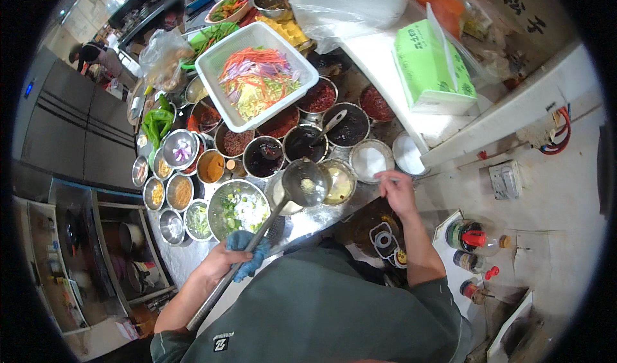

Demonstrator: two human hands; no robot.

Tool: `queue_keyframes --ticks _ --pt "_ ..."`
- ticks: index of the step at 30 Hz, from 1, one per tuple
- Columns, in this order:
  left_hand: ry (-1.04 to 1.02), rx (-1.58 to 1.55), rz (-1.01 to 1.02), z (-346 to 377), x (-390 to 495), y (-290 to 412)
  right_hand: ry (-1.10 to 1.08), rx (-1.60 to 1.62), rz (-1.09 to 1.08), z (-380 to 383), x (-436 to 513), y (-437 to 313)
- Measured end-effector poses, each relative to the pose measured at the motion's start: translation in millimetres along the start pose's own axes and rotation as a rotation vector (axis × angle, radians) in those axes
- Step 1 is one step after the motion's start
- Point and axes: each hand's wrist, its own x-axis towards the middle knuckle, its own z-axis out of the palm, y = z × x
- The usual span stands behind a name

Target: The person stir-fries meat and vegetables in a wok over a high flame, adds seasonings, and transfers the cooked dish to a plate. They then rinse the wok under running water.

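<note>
My left hand (226,261) grips the long metal handle of a ladle (304,183) together with a blue cloth (248,254). The ladle's bowl holds a little pale seasoning and hangs over the bowls at the counter's edge. My right hand (396,189) is at the near rim of a bowl of white granules (370,160); whether the fingertips pinch anything is too small to tell. A bowl of yellowish liquid (340,182) stands left of it. Below the ladle's handle, a steel bowl (238,206) holds chopped greens and white pieces.
Metal bowls of dark sauce (263,157), orange powder (210,166) and chili paste (318,96) crowd the steel counter. A white plastic basket (260,74) of shredded vegetables rests above them. A green tissue pack (431,64) lies on the right shelf. Another person (96,57) bends in the background.
</note>
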Motion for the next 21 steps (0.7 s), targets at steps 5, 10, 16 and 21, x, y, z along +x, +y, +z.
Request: queue_keyframes --ticks 5,10,16,21 --pt "-0.026 -0.041 -0.126 28.4 29.7 7.4 0.204 -0.616 -0.204 -7.6 32.9 24.7" --pt "-0.056 0.0 -0.055 42.7 46.6 15.3 0.156 -0.153 0.046 -12.8 34.7 55.3" --pt "-0.055 -0.002 -0.036 46.6 55.4 20.4 0.142 0.265 0.176 -39.8 11.2 38.4" --pt "-0.021 0.046 -0.065 56.2 59.7 24.4 0.184 0.051 -0.053 -29.2 15.5 32.6"
